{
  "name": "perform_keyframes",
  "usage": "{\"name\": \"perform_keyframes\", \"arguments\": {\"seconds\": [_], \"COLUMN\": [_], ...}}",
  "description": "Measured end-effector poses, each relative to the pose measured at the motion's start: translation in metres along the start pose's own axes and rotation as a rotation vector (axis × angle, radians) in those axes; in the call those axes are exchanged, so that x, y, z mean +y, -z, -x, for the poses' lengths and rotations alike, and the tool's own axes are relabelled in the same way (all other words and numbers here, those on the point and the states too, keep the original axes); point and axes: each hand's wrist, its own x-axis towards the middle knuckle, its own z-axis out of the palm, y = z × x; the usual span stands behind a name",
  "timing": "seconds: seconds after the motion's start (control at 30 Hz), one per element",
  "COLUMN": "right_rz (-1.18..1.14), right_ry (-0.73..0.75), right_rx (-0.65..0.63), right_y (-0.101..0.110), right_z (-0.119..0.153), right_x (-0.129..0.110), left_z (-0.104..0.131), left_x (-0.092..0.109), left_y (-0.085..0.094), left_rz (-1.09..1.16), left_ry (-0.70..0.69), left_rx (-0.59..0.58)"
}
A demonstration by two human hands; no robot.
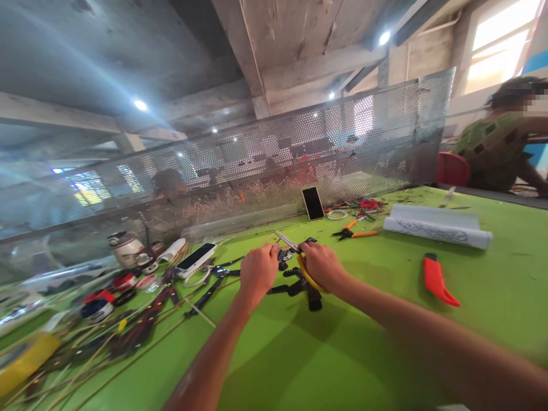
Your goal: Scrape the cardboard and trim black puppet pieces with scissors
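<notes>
My right hand (322, 264) is closed around a pair of scissors (311, 279) with yellow handles. Their metal blades point up and to the left, past my left hand. My left hand (259, 267) is closed too, fingertips pinched just beside the blades; whatever it grips is too small to make out, though a thin strip shows near the fingertips. Below and between both hands, several black strap-like pieces (293, 288) lie on the green tabletop (274, 354), partly hidden by the scissors and my right hand.
Left are bamboo strips (148, 337), yellow tape roll (28, 359), red-lidded jars (97, 305) and a white phone (197, 257). Right are orange-handled pliers (357, 233), a paper roll (436, 227) and a red-handled cutter (439, 279). A perforated metal screen (265, 171) stands behind; a person (496, 142) sits far right.
</notes>
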Motion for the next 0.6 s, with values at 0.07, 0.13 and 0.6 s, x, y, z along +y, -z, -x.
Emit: {"name": "perform_keyframes", "arguments": {"seconds": [0.07, 0.13, 0.6], "right_rz": [-0.075, -0.152, 0.061], "right_ry": [0.057, 0.120, 0.020], "right_rx": [-0.111, -0.235, 0.194], "right_y": [0.008, 0.018, 0.007], "right_z": [-0.001, -0.002, -0.004], "right_x": [0.002, 0.006, 0.004], "left_z": [-0.001, -0.002, -0.004], "left_x": [-0.005, -0.012, 0.001], "left_y": [-0.002, -0.004, -0.002], "left_rz": [0.053, 0.105, 0.213], "left_ry": [-0.047, -0.100, -0.098], "left_rx": [0.004, 0.004, 0.092]}}
